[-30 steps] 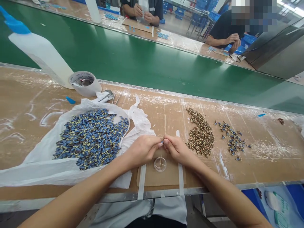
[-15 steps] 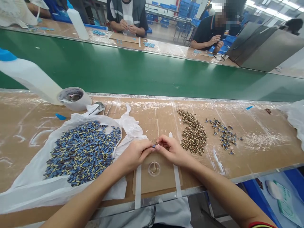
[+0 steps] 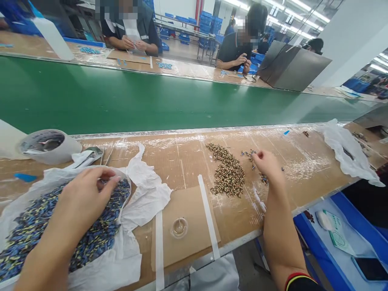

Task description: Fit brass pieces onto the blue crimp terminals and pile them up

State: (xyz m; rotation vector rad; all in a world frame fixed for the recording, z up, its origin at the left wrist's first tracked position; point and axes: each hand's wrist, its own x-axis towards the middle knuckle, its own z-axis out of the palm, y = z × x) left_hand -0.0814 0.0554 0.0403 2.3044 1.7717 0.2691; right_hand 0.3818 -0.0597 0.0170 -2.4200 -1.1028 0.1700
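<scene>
My left hand (image 3: 86,196) hovers above a wide heap of small blue and yellow pieces (image 3: 100,238) in white sheeting (image 3: 130,262). Its fingers curl toward the thumb; I cannot make out anything between them. On the right, my right hand (image 3: 268,165) is over a small scatter of blue pieces (image 3: 263,178), fingers bent together and their tips mostly hidden. Between the hands lies a pile of small brown and cream pieces (image 3: 228,171). A small clear round dish (image 3: 179,227) sits on a taped cardboard sheet (image 3: 194,246).
At the left are a tape roll (image 3: 50,145) and part of a white bottle (image 3: 10,139). A green belt (image 3: 169,105) runs beyond the table. Across it, two people work with their hands. A blue bin (image 3: 339,202) with a phone (image 3: 370,268) is at lower right.
My hands were together around a small blue piece above the dish. They have parted, the left to the large heap, the right to the small scatter. The view has turned right.
</scene>
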